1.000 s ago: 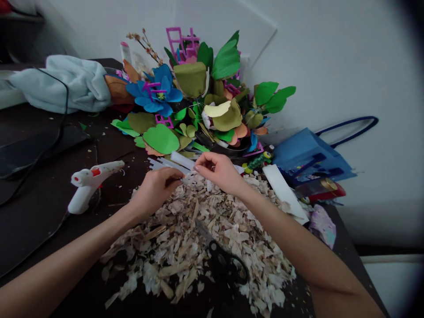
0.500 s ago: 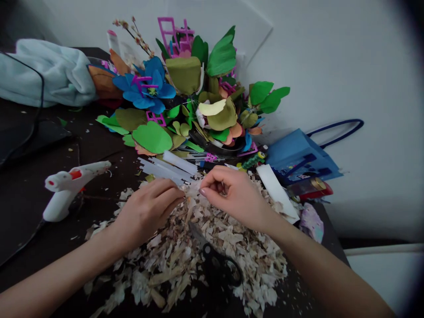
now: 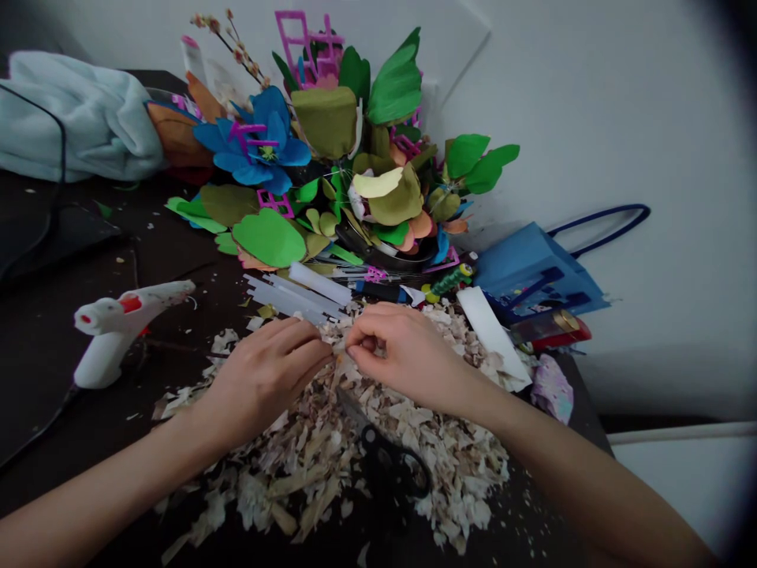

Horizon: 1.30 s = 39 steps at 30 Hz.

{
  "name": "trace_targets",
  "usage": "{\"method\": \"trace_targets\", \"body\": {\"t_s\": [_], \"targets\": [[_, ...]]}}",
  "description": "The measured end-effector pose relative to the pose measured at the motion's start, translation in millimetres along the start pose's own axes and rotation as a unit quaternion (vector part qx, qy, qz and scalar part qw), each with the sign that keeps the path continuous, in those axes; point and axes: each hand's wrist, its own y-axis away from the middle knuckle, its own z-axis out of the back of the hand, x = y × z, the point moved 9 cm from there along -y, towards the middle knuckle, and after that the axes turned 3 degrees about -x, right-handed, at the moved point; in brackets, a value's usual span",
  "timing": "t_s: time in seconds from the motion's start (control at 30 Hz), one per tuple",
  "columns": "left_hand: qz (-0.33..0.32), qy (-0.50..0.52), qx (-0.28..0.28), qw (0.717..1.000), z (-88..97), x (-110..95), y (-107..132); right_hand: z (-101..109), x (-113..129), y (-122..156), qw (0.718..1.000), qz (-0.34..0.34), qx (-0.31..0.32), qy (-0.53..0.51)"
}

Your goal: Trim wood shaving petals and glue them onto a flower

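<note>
My left hand [image 3: 263,379] and my right hand [image 3: 396,347] meet above a heap of pale wood shavings [image 3: 426,473], their fingers curled in. Between the fingertips, both hands pinch a small pale wood shaving [image 3: 339,352], which is mostly hidden. Black-handled scissors [image 3: 390,465] lie in the heap below my hands. Several white glue sticks [image 3: 289,296] lie just beyond my left fingers. A white hot glue gun [image 3: 118,323] rests on its side to the left of my left hand.
Behind the glue sticks rises a mass of colourful paper flowers and leaves [image 3: 337,158] against a white wall. A blue paper bag [image 3: 535,272], white card strip [image 3: 488,335], light blue cloth [image 3: 76,118] and a black cable surround the dark table [image 3: 53,379].
My hands have drawn closer together and now meet at the fingertips over the shavings. The whole scene sits higher and further left in the view than a second ago.
</note>
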Motion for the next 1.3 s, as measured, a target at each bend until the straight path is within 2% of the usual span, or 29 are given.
{"method": "trace_targets", "body": {"t_s": [0.53,1.3], "targets": [[-0.025,-0.014,0.001,1.0,2.4,-6.3,-2.4,-5.4,0.1,-0.2,1.0,-0.001,0.012,0.018],[-0.028,-0.026,0.004,0.999,2.1,-7.0,-3.2,-13.1,2.5,-5.3,0.995,-0.009,0.088,0.044]]}}
